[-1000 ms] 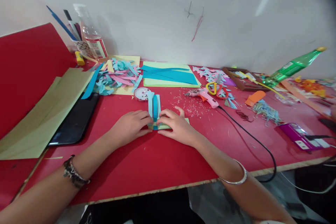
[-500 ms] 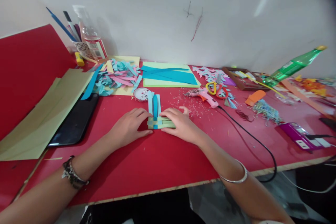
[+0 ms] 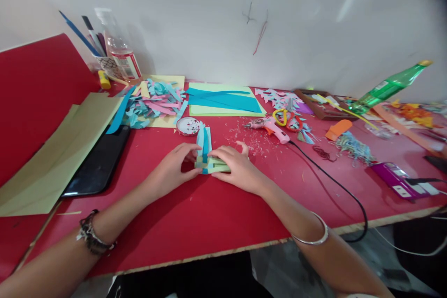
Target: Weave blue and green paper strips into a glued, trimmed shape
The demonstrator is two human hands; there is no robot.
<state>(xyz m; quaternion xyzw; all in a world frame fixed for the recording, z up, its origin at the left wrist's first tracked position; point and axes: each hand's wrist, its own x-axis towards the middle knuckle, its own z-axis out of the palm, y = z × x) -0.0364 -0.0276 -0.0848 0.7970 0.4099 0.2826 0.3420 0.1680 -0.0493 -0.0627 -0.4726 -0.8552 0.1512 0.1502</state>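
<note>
On the red table (image 3: 174,223), my left hand (image 3: 176,164) and right hand (image 3: 239,167) pinch paper strips (image 3: 205,145). A pale wall (image 3: 195,23) stands behind it.

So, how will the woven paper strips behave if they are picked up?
The woven paper strips look thin, so probably light. Their free blue ends, long and narrow, would likely flop. The crossed part may be stiffer, since strips overlap.
</note>
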